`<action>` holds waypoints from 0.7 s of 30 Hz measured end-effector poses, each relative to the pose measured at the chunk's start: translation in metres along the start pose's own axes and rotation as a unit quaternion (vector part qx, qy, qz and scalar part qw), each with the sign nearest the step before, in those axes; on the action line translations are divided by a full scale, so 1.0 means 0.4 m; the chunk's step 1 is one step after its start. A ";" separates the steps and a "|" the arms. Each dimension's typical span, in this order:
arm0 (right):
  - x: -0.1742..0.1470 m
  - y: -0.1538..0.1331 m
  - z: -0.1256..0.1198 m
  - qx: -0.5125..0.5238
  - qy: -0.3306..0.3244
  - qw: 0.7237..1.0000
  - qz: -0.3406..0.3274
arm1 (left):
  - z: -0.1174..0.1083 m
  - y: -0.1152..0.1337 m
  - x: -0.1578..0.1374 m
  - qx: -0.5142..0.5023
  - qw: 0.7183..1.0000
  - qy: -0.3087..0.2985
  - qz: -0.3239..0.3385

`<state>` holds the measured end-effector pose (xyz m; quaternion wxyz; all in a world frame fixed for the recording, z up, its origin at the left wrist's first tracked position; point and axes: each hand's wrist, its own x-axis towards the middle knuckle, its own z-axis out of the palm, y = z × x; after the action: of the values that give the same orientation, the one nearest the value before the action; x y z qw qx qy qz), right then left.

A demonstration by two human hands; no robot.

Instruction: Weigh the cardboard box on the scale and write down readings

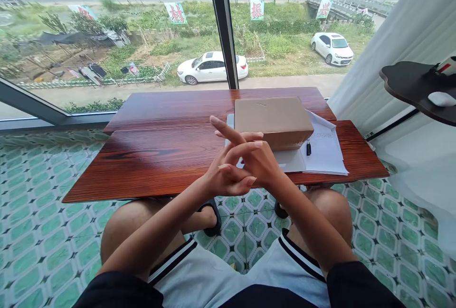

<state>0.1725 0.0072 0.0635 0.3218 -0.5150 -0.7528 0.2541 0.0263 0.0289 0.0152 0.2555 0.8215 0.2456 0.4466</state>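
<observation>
My left hand (228,172) and my right hand (261,160) meet in front of me, above the table's near edge. Their fingers cross and overlap. The left fingers are spread and slightly bent, reaching over the right hand. One finger of the right hand stretches out to the upper left; its others are partly hidden behind the left hand. Nothing is visible in either hand. Just beyond them a brown cardboard box (272,116) rests on a flat pale object (290,162), too covered to identify. White papers (324,156) lie to the right, with a small black object (308,148) on them.
The reddish-brown wooden table (160,156) stands against a large window with a dark frame post (223,28). At right are a white curtain (377,61) and a dark shelf (409,85) holding a white mouse-shaped object (441,99). My knees are under the table's front edge.
</observation>
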 end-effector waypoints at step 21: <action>0.009 0.252 -0.239 -0.228 0.297 0.896 0.238 | -0.033 -0.122 0.035 -0.016 0.969 0.088 -0.232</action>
<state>0.3047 0.0499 0.0558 0.3338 -0.7894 -0.5148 -0.0202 0.0132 0.0769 -0.0011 0.3428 0.6952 0.4440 0.4496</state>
